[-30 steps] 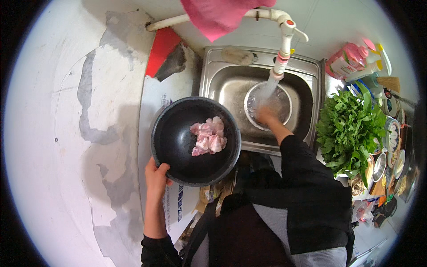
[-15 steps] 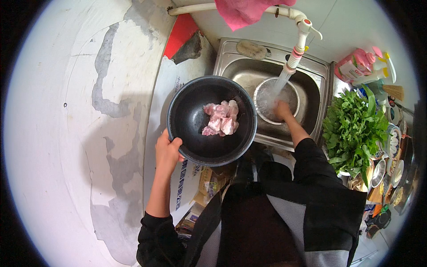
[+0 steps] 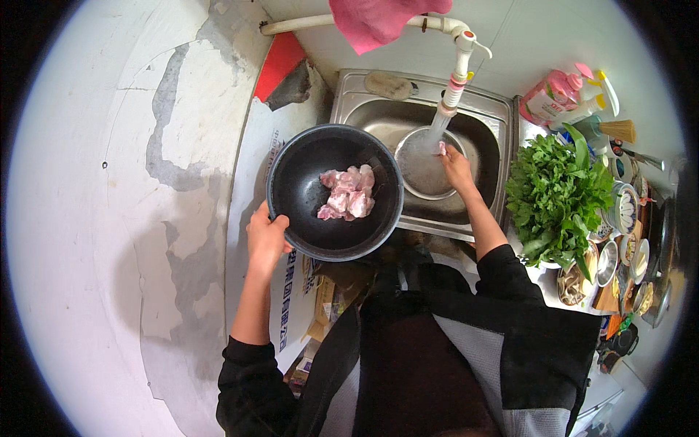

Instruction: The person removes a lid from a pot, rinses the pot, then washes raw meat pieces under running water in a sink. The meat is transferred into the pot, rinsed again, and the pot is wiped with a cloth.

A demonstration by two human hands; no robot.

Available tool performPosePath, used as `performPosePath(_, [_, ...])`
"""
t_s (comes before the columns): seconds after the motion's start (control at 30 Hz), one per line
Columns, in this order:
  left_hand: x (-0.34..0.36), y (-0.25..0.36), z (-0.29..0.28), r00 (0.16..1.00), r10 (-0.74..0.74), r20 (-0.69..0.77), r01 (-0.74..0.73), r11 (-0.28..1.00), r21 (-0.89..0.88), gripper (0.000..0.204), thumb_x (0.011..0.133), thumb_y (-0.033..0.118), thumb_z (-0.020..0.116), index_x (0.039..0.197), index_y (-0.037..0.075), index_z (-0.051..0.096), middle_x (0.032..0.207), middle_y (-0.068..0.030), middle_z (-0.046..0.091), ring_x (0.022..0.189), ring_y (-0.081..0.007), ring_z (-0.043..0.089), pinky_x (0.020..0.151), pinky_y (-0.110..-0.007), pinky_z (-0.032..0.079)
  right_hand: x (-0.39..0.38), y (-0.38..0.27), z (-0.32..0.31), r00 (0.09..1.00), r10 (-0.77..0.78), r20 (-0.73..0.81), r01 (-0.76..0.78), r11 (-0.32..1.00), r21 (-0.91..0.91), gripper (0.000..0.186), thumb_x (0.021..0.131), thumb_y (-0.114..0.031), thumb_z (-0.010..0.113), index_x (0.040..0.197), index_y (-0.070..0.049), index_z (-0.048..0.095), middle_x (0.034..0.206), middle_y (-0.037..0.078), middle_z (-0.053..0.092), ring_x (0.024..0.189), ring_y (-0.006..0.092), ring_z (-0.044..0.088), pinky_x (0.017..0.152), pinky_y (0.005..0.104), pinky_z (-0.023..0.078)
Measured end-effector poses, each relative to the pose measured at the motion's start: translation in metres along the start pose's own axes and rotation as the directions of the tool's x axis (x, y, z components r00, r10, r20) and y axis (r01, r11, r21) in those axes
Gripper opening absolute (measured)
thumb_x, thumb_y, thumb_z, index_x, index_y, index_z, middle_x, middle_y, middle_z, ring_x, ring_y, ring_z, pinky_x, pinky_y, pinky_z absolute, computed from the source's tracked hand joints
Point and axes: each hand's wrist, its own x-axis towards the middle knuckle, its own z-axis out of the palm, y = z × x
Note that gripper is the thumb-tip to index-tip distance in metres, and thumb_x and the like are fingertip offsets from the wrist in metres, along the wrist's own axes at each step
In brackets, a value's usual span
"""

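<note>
1. The sink (image 3: 477,102), a steel one, is set against the tiled wall; a metal basin (image 3: 416,178) sits inside it.
2. The white tap (image 3: 464,47) stands over the far side of the sink, and water (image 3: 438,127) runs from it into the basin.
3. The right hand (image 3: 459,171) is over the sink, above the basin. Its fingers are nearly closed, pinching a small pink piece (image 3: 441,148), seemingly meat, at the fingertips beside the water.
4. The left hand (image 3: 267,234) is to the left of the sink, curled around the rim of a black bowl (image 3: 298,175), with the thumb over the edge; the other fingers are partly hidden.
5. The black bowl is at the near left of the sink, overlapping its corner in view; whether they touch, I cannot tell.
6. A clump of raw meat (image 3: 349,191), pink and white, lies inside the black bowl, left of the sink.
7. To the right of the sink are a heap of green leaves (image 3: 557,197) and, farther back, a pink bottle (image 3: 550,97).
8. A pink cloth (image 3: 386,20) hangs over the pipe behind the sink.
</note>
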Motion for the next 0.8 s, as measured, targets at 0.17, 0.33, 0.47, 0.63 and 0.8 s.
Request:
performPosePath(0.17, [0.002,0.011,0.001,1.000,0.019,0.015,-0.019,0.999,0.034,0.032,0.069,0.003,0.047,0.099,0.003,0.057,0.067,-0.0087,0.059,0.043,-0.0150,0.055,0.038,-0.027,0.046,-0.023,-0.080,-0.039,0.996,-0.059,-0.072,0.066,0.993,0.094,0.023,0.084,-0.021,0.046,0.100,-0.006,0.055,0.089,0.020,0.059,0.085,0.0345,0.057,0.072,0.0394,0.044])
performPosePath(0.33, [0.011,0.022,0.013,0.997,0.059,0.041,-0.063,0.994,0.093,0.032,0.069,0.003,0.047,0.099,0.004,0.057,0.068,-0.0087,0.060,0.043,-0.0155,0.055,0.038,-0.028,0.048,-0.068,-0.166,-0.033,0.883,-0.466,0.062,0.412,0.830,0.377,0.024,0.081,-0.019,0.049,0.102,-0.008,0.056,0.089,0.016,0.058,0.085,0.0284,0.057,0.075,0.0354,0.045])
performPosePath(0.47, [0.020,0.021,0.023,0.998,0.026,0.049,-0.031,0.995,0.098,0.032,0.069,0.003,0.047,0.099,0.004,0.057,0.067,-0.0091,0.059,0.043,-0.0157,0.055,0.038,-0.028,0.048,-0.078,-0.196,-0.006,0.795,-0.525,0.303,0.443,0.845,0.301,0.031,0.073,-0.016,0.057,0.102,-0.009,0.055,0.087,0.016,0.054,0.091,0.0335,0.052,0.078,0.0380,0.044])
performPosePath(0.63, [0.026,0.008,0.019,0.999,0.021,0.038,-0.025,0.996,0.091,0.033,0.069,0.004,0.047,0.101,0.004,0.057,0.065,-0.0084,0.058,0.042,-0.0143,0.053,0.037,-0.027,0.045,-0.041,-0.119,-0.014,0.967,-0.250,-0.048,0.253,0.920,0.300,0.017,0.072,-0.013,0.056,0.085,-0.003,0.062,0.090,0.017,0.059,0.086,0.0313,0.057,0.078,0.0393,0.045])
performPosePath(0.8, [0.021,-0.003,0.006,1.000,0.007,-0.021,-0.005,0.998,0.068,0.033,0.068,0.003,0.046,0.100,0.003,0.057,0.064,-0.0084,0.057,0.039,-0.0136,0.050,0.035,-0.026,0.043,0.022,-0.001,0.010,0.965,0.228,0.131,-0.171,0.923,-0.346,0.033,0.073,-0.019,0.058,0.103,-0.004,0.056,0.104,0.019,0.056,0.095,0.0324,0.055,0.083,0.0419,0.043])
